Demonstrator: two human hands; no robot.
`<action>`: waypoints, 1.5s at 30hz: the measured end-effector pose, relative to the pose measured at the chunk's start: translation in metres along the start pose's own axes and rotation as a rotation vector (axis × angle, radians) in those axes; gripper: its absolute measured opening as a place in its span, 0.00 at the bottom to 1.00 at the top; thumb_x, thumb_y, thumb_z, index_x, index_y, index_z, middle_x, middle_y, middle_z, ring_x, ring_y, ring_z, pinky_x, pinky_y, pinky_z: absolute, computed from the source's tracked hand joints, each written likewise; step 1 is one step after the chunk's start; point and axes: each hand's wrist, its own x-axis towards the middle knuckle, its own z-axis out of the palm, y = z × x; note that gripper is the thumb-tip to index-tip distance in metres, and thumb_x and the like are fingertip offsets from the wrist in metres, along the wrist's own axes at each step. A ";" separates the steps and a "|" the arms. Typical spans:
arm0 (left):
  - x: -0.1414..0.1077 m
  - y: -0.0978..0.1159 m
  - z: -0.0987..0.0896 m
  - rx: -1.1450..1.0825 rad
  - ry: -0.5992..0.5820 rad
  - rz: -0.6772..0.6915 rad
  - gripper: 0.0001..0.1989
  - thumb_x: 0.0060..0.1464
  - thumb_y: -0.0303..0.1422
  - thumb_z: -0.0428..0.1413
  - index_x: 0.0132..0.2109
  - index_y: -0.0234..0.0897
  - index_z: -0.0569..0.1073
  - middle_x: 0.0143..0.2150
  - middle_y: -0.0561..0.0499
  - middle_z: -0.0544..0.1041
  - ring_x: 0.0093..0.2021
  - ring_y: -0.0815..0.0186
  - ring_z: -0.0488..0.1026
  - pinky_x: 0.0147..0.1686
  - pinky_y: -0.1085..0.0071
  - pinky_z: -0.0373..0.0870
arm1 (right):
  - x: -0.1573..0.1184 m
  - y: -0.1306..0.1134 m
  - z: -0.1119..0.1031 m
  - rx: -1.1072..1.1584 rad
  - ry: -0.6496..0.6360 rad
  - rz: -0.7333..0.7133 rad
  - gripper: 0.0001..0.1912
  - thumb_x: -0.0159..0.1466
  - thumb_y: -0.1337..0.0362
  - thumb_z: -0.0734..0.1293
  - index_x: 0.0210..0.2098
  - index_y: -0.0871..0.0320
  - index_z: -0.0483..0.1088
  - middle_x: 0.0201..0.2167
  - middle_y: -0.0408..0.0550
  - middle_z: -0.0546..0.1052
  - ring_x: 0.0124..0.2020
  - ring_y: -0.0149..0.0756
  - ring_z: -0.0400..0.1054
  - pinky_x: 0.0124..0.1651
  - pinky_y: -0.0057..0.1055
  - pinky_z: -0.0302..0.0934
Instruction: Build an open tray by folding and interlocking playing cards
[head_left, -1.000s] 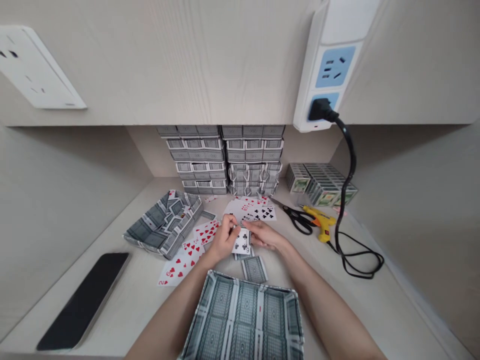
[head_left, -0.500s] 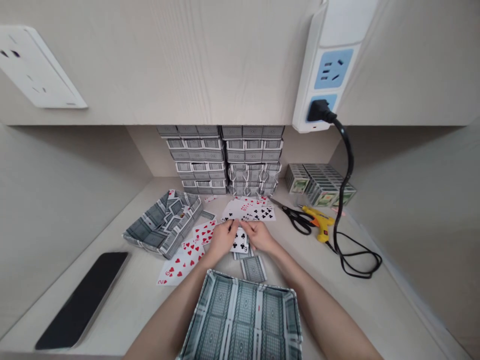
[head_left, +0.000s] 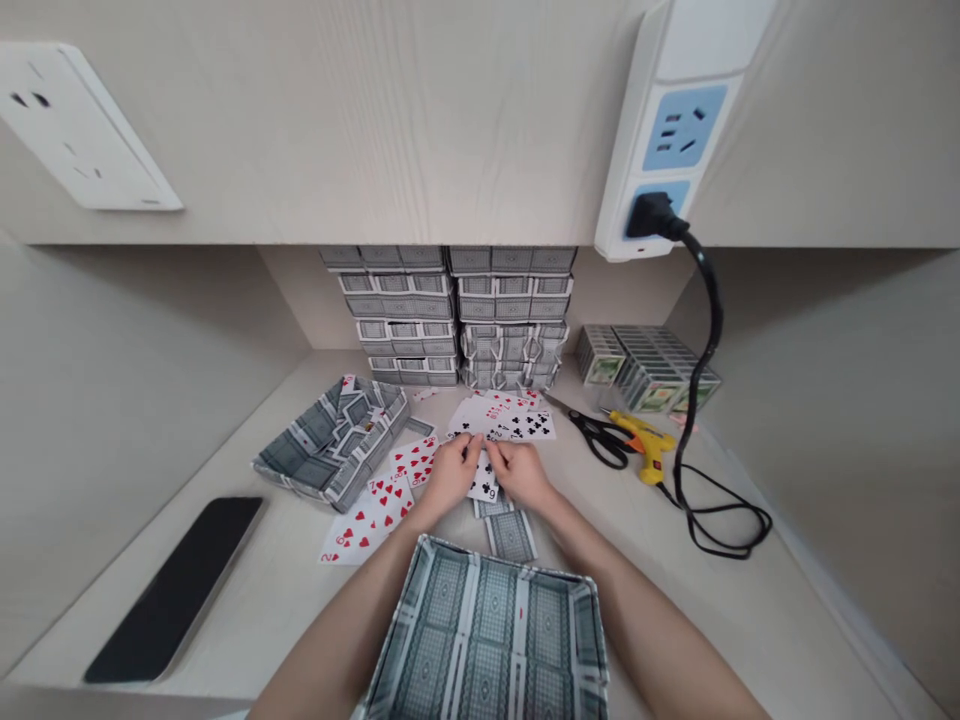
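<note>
My left hand point(head_left: 452, 472) and my right hand point(head_left: 520, 474) meet over the cards in the middle of the table, both closed, thumbs and fingers pinched on a six of clubs point(head_left: 484, 485) that shows between them. Face-down grey cards point(head_left: 510, 537) lie just below. Red heart cards point(head_left: 367, 522) are fanned to the left of my left hand, and club cards point(head_left: 529, 425) lie beyond my fingers. A box made of cards point(head_left: 491, 630) stands between my forearms, close to me. Another card box point(head_left: 330, 445), with folded cards inside, sits at the left.
Stacked card boxes point(head_left: 401, 305) stand at the back. On the right lie black scissors point(head_left: 600, 440), a yellow glue gun point(head_left: 645, 445) with its cord, and packs of cards point(head_left: 649, 370). A black phone point(head_left: 176, 590) rests at the front left. A power strip point(head_left: 667, 140) hangs above.
The view has shifted slightly. Both hands stay pinched at the six of clubs, and my right hand's fingers look more curled.
</note>
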 end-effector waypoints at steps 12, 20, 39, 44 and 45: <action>0.002 0.000 -0.002 -0.226 -0.010 -0.074 0.18 0.52 0.44 0.46 0.24 0.34 0.65 0.20 0.56 0.64 0.22 0.71 0.59 0.23 0.75 0.56 | 0.000 0.003 0.003 0.264 -0.067 0.228 0.20 0.57 0.49 0.58 0.16 0.55 0.58 0.04 0.35 0.57 0.06 0.27 0.52 0.10 0.24 0.44; 0.001 0.006 -0.006 -0.059 0.132 0.021 0.12 0.51 0.40 0.49 0.29 0.35 0.68 0.24 0.54 0.69 0.27 0.71 0.65 0.28 0.76 0.60 | 0.004 -0.003 0.002 0.542 -0.180 0.358 0.19 0.54 0.47 0.61 0.23 0.58 0.62 0.08 0.39 0.68 0.11 0.33 0.65 0.15 0.28 0.60; -0.001 0.012 -0.008 -0.289 0.148 -0.014 0.09 0.42 0.35 0.57 0.30 0.34 0.75 0.29 0.49 0.77 0.31 0.66 0.72 0.33 0.73 0.66 | 0.001 0.004 0.008 0.590 -0.220 0.210 0.16 0.55 0.51 0.62 0.29 0.58 0.72 0.22 0.46 0.76 0.24 0.38 0.72 0.32 0.38 0.68; 0.001 0.010 -0.010 -0.386 0.123 -0.054 0.08 0.41 0.35 0.58 0.30 0.34 0.76 0.30 0.49 0.78 0.31 0.66 0.72 0.34 0.72 0.66 | 0.001 0.004 0.008 0.565 -0.217 0.189 0.17 0.55 0.51 0.62 0.30 0.58 0.73 0.21 0.46 0.76 0.23 0.37 0.71 0.30 0.37 0.68; 0.002 0.010 -0.011 -0.406 0.116 -0.065 0.08 0.41 0.35 0.58 0.30 0.34 0.76 0.30 0.49 0.78 0.31 0.66 0.72 0.34 0.72 0.66 | 0.001 0.005 0.008 0.556 -0.215 0.189 0.17 0.55 0.51 0.62 0.30 0.59 0.73 0.21 0.46 0.76 0.23 0.37 0.71 0.30 0.36 0.68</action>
